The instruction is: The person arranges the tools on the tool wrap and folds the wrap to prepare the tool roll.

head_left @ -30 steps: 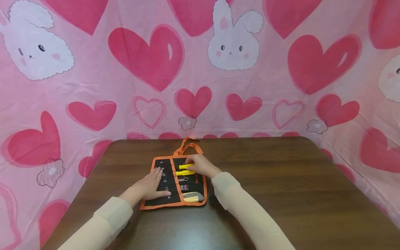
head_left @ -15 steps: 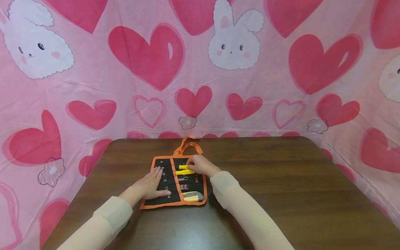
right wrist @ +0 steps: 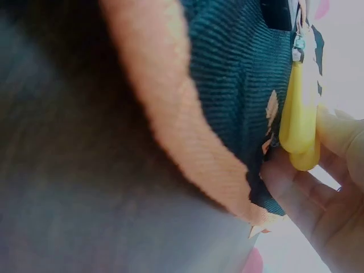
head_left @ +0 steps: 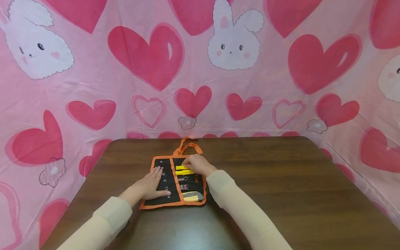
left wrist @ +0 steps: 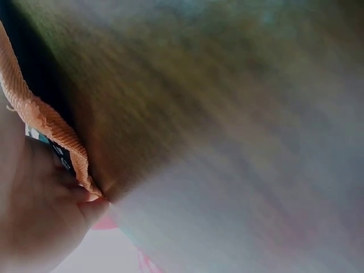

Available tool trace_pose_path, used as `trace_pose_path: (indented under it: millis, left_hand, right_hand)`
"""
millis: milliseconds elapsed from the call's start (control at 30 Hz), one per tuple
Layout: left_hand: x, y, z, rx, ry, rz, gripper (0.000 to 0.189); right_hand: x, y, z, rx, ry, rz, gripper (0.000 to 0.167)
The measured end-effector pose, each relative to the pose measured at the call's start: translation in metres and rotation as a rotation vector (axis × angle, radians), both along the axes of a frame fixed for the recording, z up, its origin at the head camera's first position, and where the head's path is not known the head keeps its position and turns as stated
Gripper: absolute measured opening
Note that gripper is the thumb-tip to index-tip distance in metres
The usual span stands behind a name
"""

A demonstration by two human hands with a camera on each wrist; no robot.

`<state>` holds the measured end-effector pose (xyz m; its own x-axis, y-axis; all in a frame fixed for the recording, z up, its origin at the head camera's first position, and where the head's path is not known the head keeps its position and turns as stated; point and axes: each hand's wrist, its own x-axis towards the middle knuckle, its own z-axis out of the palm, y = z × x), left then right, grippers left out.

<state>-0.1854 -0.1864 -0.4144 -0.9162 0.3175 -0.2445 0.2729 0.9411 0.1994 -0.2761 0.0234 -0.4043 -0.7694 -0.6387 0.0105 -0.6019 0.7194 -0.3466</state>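
A black tool pouch [head_left: 170, 201] with orange edging lies unrolled on the table, its left panel printed with numbers. My left hand [head_left: 148, 185] rests flat on that panel, fingers spread. My right hand [head_left: 198, 164] pinches the farther of two yellow-handled screwdrivers [head_left: 181, 167] at the pouch's far right. In the right wrist view, the thumb and fingers are around the rear handle, and a nearer yellow handle [right wrist: 298, 114] partly covers it. Pockets hide the screwdrivers' tips. Nearer me in the pouch sit a small ring-ended wrench [head_left: 184, 179] and a yellow-and-grey utility knife [head_left: 193, 197].
Orange tie straps [head_left: 187, 147] stick out beyond the pouch's far edge. A small dark item with a pinkish label [head_left: 184, 187] sits between wrench and knife. The brown wooden table [head_left: 281, 180] reaches back to a pink heart-and-rabbit cloth [head_left: 265, 76].
My right hand has shifted slightly left, and the far yellow handle has moved left with it, closer to the orange pocket edge. The left hand stays in place.
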Motion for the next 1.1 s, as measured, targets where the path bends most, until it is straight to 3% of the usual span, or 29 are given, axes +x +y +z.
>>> trace_pose_path:
  millis: [233, 467, 1100]
  left_hand:
    - [0.001, 0.001, 0.001, 0.003, -0.005, 0.001, 0.104]
    - [0.002, 0.001, 0.002, 0.003, -0.006, -0.009, 0.104]
    - [0.0, 0.001, 0.002, 0.002, -0.013, 0.015, 0.106]
  right_hand:
    - [-0.005, 0.01, -0.005, -0.147, -0.203, -0.066, 0.03]
    - [-0.013, 0.027, -0.012, -0.229, -0.323, -0.088, 0.013]
    - [-0.009, 0.021, -0.005, -0.211, -0.224, -0.108, 0.017]
